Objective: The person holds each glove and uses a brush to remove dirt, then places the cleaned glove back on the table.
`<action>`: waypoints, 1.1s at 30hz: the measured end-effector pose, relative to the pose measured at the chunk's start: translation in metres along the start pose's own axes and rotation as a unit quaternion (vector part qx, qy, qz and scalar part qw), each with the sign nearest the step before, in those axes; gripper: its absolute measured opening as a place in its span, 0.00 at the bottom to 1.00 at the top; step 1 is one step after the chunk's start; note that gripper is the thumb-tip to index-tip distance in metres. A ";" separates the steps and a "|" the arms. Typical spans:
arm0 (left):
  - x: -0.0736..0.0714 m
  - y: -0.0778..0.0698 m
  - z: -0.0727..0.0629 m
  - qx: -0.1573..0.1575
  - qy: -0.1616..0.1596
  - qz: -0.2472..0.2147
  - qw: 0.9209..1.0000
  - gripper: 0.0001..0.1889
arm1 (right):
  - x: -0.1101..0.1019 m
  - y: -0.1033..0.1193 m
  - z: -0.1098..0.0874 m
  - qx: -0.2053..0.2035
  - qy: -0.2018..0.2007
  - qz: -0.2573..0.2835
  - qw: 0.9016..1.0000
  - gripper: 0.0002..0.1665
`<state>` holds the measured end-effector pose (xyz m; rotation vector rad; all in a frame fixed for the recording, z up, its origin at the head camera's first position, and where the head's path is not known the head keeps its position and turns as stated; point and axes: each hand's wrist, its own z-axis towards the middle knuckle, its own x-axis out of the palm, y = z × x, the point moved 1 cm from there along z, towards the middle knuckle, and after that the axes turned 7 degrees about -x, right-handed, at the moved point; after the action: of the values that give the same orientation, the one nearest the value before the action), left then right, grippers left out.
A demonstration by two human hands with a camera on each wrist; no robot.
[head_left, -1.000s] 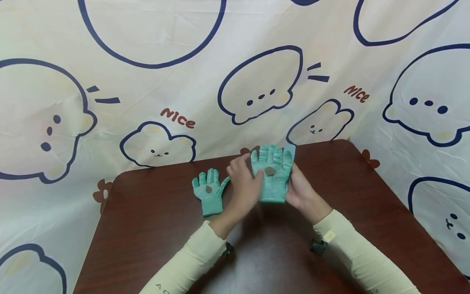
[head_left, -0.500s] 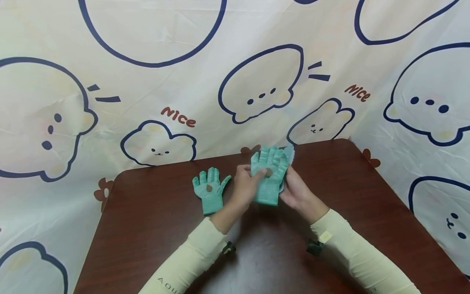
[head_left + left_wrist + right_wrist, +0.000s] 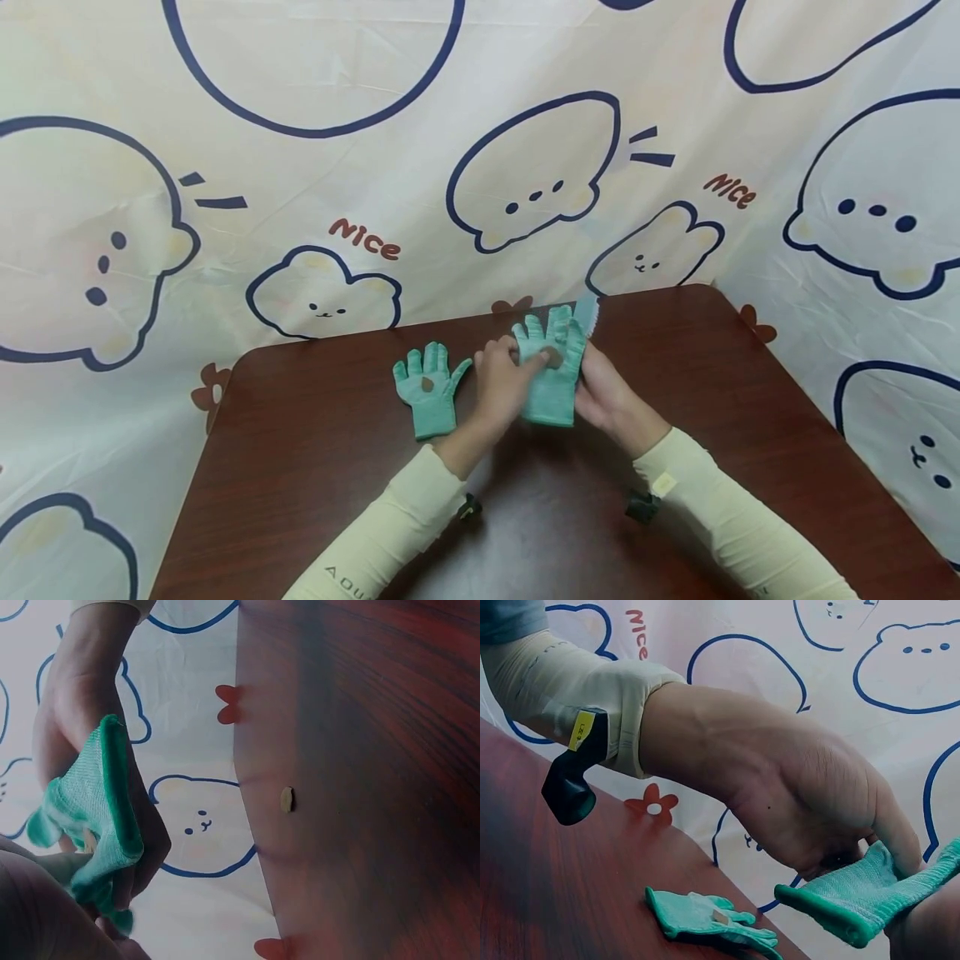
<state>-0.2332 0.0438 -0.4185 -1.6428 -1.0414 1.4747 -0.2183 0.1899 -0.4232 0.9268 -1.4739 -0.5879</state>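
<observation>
A small green knitted glove point(image 3: 553, 392) with a brown patch on its palm is held up over the table's far part, fingers pointing away. My left hand point(image 3: 501, 379) pinches its left side, the thumb lying at the brown patch. At the glove's right side my right hand point(image 3: 609, 390) grips it from behind; most of those fingers are hidden. Past the glove's top right sticks out a light blue strip point(image 3: 587, 314) with a white ridged edge, its kind unclear. In the right wrist view the glove's cuff point(image 3: 840, 904) hangs beside my right thumb.
A second green glove point(image 3: 431, 408), also brown-patched, lies palm up on the dark wooden table point(image 3: 315, 483), left of my hands. A small brown oval piece point(image 3: 287, 799) shows on the table in the left wrist view. A printed cloth point(image 3: 315, 192) stands behind.
The held glove has come slightly lower and turned a little, and its fingers have spread apart. My left thumb has slid onto the brown patch. The lying glove stays put.
</observation>
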 end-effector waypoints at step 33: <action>-0.017 -0.007 0.013 -0.161 0.222 -0.524 0.806 0.27 | -0.055 0.025 -0.020 -0.093 -0.057 -0.245 0.963 0.26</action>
<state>-0.2474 0.0316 -0.4066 -1.1336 -1.5773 0.1715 -0.2069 0.2520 -0.4315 1.1287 -1.2618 -1.1399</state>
